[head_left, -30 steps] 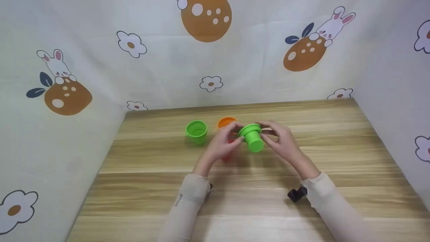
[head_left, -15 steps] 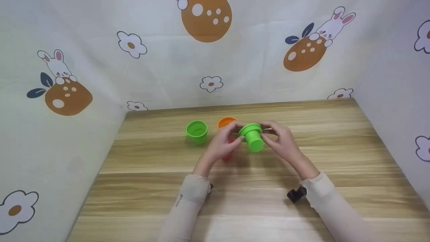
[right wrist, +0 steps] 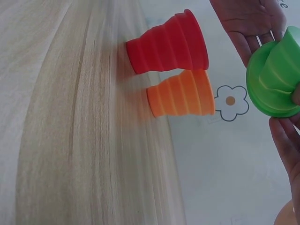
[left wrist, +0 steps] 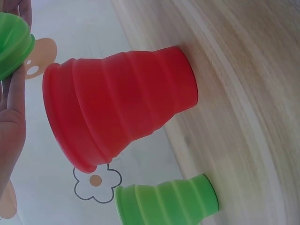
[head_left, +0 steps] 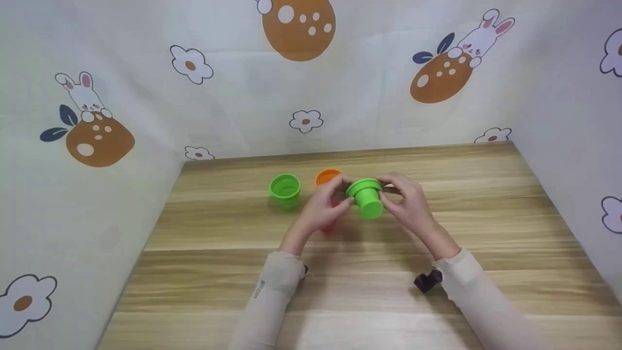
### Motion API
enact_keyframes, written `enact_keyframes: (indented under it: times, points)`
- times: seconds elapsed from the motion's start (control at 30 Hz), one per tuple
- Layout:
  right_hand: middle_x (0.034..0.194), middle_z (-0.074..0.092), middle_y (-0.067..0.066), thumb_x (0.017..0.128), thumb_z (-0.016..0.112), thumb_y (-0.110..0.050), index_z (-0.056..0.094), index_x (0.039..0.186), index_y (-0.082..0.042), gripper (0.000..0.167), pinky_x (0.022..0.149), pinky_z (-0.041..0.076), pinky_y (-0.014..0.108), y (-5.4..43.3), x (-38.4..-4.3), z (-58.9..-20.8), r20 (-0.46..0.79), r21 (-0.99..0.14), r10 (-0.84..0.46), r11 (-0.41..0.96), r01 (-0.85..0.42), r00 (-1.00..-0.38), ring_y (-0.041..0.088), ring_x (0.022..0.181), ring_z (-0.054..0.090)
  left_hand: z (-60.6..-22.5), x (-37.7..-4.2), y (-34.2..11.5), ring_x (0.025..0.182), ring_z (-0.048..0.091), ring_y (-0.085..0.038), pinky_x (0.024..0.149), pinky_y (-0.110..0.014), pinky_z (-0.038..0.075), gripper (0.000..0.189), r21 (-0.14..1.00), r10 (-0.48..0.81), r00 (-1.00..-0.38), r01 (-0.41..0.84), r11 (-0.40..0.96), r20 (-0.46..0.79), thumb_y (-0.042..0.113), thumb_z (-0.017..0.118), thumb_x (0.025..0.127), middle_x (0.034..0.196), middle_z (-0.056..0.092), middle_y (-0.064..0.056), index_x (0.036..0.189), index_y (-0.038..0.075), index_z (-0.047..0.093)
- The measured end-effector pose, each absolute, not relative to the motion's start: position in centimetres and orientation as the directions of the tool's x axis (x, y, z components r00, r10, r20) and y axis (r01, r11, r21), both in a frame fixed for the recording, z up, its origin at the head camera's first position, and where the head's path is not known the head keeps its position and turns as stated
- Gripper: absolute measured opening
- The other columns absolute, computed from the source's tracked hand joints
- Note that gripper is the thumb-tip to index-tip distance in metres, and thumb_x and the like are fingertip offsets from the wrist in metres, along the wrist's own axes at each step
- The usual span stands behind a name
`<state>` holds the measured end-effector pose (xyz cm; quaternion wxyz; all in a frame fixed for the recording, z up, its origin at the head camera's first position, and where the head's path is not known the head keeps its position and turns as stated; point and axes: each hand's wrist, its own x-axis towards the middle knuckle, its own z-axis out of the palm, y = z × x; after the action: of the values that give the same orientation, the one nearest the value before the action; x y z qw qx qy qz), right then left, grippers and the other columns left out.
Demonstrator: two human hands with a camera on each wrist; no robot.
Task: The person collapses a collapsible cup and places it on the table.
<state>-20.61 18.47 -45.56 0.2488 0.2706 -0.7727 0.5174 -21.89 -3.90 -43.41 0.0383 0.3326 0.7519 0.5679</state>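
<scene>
Both hands hold a green collapsible cup [head_left: 368,198] up over the table. Its rim end faces away and its base tilts toward the head camera. The wide rings near its rim are folded together, while the narrow base section sticks out. My left hand [head_left: 320,206] grips the rim from the left with thumb and fingers. On the opposite side, my right hand [head_left: 410,201] pinches the same rim. In the right wrist view the held cup [right wrist: 276,79] shows a broad flange around the narrower part. A red cup [left wrist: 122,101] stands upright below my left hand, mostly hidden in the head view.
Another green cup [head_left: 285,192], extended and upright, stands to the left of the hands. Behind my left hand is an orange cup [head_left: 328,175], close to the red one. A patterned cloth wall [head_left: 252,107] encloses the wooden table [head_left: 218,287] at the back and sides.
The held green cup and my right hand have shifted very slightly right and up. Both grips stay the same, and the standing cups have not moved.
</scene>
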Motion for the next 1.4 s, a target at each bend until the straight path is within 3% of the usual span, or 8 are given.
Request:
enact_keyframes:
  times: [0.3,0.6,0.83,1.4]
  points:
    - [0.102,0.072,0.011,0.085,0.068,0.012,0.069,0.109,0.001,0.027,0.087,0.059,0.022,18.56,-20.63,-45.44,0.675,-0.633,-0.188,0.348,-0.691,-0.713,0.008,0.098,0.065,-43.38,-21.98,-3.84,0.111,0.063,-0.026,0.1,-0.037,0.055,0.031,0.872,0.557,-0.77,0.464,0.154,0.311,0.008,0.062,0.096,0.121,0.064,-0.02,0.124,-0.004,0.055]
    - [0.102,0.073,0.01,0.084,0.069,0.012,0.07,0.108,0.0,0.027,0.084,0.062,0.035,18.69,-20.82,-45.63,0.692,-0.602,-0.205,0.366,-0.71,-0.692,0.013,0.096,0.067,-43.3,-22.05,-3.77,0.111,0.063,-0.028,0.102,-0.044,0.054,0.029,0.876,0.548,-0.784,0.448,0.179,0.29,0.009,0.061,0.097,0.12,0.065,-0.02,0.123,-0.003,0.057]
    - [0.104,0.072,0.01,0.086,0.07,0.008,0.07,0.113,-0.001,0.028,0.086,0.061,0.029,18.67,-20.87,-45.85,0.681,-0.614,-0.206,0.362,-0.702,-0.702,0.014,0.097,0.067,-43.35,-22.07,-3.8,0.114,0.062,-0.028,0.102,-0.039,0.054,0.029,0.884,0.551,-0.783,0.439,0.162,0.287,0.005,0.058,0.097,0.123,0.065,-0.02,0.124,-0.003,0.056]
    - [0.115,0.07,0.012,0.088,0.07,0.005,0.065,0.12,0.002,0.032,0.089,0.06,0.032,18.51,-20.75,-45.8,0.649,-0.669,-0.182,0.326,-0.668,-0.739,0.016,0.105,0.067,-43.43,-21.98,-3.9,0.12,0.06,-0.029,0.106,-0.036,0.051,0.029,0.886,0.515,-0.796,0.443,0.138,0.318,0.0,0.056,0.096,0.125,0.063,-0.021,0.124,-0.004,0.054]
